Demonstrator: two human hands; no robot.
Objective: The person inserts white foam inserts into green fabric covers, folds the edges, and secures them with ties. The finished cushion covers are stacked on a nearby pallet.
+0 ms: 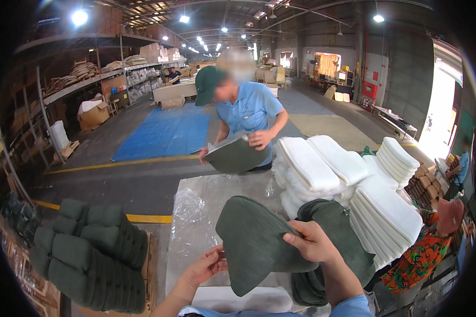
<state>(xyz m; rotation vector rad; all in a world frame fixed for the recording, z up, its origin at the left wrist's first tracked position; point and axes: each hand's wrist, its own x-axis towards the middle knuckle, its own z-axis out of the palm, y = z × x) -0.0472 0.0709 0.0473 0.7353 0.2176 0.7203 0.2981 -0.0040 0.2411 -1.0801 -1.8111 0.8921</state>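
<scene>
A dark green fabric cushion cover (254, 243) is held up over the table, its broad side tilted toward me. My right hand (314, 243) grips its right edge, thumb on top and fingers underneath. At the cover's left edge is my left hand (206, 265), its fingers loosely bent and apart; the tips reach the edge, and no firm grip shows. More green covers (336, 227) lie in a pile under and beside my right forearm. Close to my body a white foam pad (243, 299) rests on the table, partly hidden by the cover.
Stacked white foam pads (381, 216) stand at the table's right side. Plastic film (189, 208) covers part of the table (195, 185). Stuffed green cushions (90, 259) fill a pallet at left. Across the table a co-worker (248, 108) handles another green cover; a person (423, 253) is at right.
</scene>
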